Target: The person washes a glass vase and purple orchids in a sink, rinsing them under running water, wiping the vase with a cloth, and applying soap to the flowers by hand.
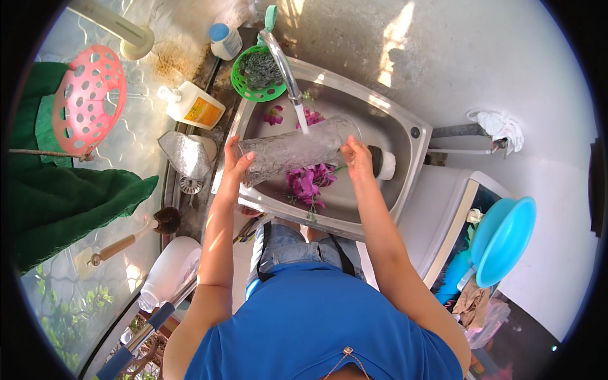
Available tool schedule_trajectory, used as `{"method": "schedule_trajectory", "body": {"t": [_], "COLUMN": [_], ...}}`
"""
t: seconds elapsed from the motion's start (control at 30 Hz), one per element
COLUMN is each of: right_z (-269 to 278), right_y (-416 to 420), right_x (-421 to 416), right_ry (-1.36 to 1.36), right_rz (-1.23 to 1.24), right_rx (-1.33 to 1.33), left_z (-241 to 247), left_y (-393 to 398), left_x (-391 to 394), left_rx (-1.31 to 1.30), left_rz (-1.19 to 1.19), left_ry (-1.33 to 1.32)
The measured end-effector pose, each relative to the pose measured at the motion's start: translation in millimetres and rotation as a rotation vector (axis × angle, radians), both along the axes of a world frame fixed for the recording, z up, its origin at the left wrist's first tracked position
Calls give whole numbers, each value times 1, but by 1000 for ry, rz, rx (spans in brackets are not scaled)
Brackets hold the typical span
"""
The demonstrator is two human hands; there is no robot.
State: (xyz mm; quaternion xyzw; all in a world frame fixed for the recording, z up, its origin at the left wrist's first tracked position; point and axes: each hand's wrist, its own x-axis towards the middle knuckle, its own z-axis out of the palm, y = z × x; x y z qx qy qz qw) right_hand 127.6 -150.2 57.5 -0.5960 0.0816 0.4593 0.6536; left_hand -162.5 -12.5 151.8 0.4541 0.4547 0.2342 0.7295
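A clear textured glass vase (292, 153) lies nearly level above the metal sink (344, 204), held at both ends. My left hand (233, 166) grips its left end, thumb on top. At the other end, the fingers of my right hand (356, 156) hold the rim. Water runs from the curved chrome faucet (283, 61) onto the glass. Artificial-looking purple flowers (306, 183) with green stems lie in the basin below, partly hidden by the vase. A dark and white object (385, 164) lies beside my right hand; its kind is unclear.
A green basket (251, 95) with a scouring pad hangs by the faucet. Left of the sink are a white bottle with an orange label (197, 105), a blue-capped container (226, 42), a sink strainer (191, 185) and a round brush (166, 220). Blue basins (508, 242) stand at the right.
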Motion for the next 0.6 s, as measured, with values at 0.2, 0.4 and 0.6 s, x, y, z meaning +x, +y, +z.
{"method": "schedule_trajectory", "body": {"t": [0.2, 0.4, 0.6], "right_z": [-51, -32, 35], "right_y": [9, 13, -8], "right_x": [-43, -36, -2], "right_ry": [436, 551, 405], "right_rz": [48, 479, 649], "right_rx": [208, 291, 292], "left_z": [78, 82, 28], "left_y": [-3, 4, 14], "left_x": [8, -5, -4], "left_rx": [393, 355, 95], "left_rz": [-27, 141, 87], "left_ry": [469, 394, 31]}}
